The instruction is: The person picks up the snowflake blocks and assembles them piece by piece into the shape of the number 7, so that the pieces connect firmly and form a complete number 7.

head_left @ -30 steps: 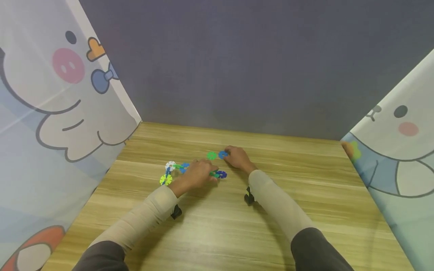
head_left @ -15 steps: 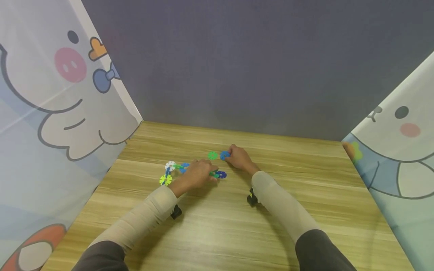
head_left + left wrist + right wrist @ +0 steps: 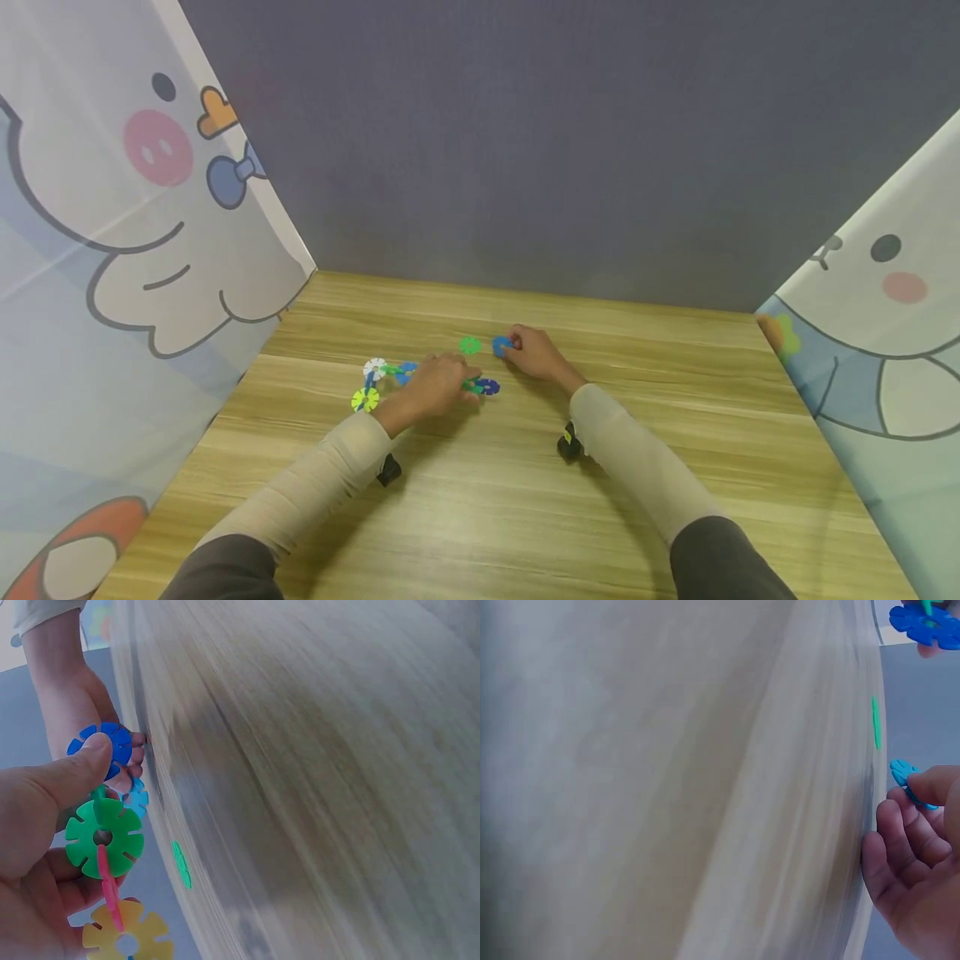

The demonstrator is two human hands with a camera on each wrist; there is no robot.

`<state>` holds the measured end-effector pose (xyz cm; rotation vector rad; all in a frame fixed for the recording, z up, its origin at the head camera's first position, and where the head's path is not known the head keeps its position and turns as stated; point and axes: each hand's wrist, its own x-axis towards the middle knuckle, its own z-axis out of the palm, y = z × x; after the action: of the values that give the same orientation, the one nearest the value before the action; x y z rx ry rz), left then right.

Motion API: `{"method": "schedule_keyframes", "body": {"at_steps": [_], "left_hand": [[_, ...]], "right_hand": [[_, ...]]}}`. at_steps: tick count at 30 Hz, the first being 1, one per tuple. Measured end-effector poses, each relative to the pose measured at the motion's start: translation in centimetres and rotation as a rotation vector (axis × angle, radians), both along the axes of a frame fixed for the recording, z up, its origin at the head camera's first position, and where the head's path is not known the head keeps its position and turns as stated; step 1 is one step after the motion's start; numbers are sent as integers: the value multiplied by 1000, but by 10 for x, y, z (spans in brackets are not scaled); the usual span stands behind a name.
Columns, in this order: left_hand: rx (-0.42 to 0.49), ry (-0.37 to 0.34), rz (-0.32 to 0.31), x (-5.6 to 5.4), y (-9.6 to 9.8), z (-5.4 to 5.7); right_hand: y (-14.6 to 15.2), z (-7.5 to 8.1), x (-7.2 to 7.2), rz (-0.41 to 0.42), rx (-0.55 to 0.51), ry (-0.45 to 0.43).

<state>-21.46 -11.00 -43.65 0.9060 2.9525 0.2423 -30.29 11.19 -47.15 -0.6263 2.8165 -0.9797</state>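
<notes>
My left hand (image 3: 437, 386) holds a chain of slotted, flower-shaped plastic discs above the table. Its thumb lies on the dark blue disc (image 3: 120, 742) at the chain's right end. Below that, the left wrist view shows a green disc (image 3: 124, 838), a pink disc (image 3: 110, 891) seen edge-on and a yellow-orange disc (image 3: 146, 928). The white disc (image 3: 374, 360) and lime-yellow disc (image 3: 360, 402) hang at the chain's left part; its middle is hidden by the hand. Between thumb and fingers, my right hand (image 3: 536, 353) pinches a light blue disc (image 3: 500, 347).
A loose green disc (image 3: 470, 338) lies flat on the wooden table (image 3: 480, 517), just left of the light blue one. A dark grey panel (image 3: 495, 150) stands behind the table. Printed cartoon panels (image 3: 82, 392) close off both sides.
My right hand has drawn slightly right with the light blue disc, widening the gap from the green disc. The left hand and its chain have stayed nearly still.
</notes>
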Motion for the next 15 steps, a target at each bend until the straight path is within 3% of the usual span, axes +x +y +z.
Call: {"method": "schedule_keyframes", "body": {"at_steps": [15], "left_hand": [[21, -25, 22, -2, 2, -1]], "right_hand": [[14, 12, 18, 56, -109, -117]]}}
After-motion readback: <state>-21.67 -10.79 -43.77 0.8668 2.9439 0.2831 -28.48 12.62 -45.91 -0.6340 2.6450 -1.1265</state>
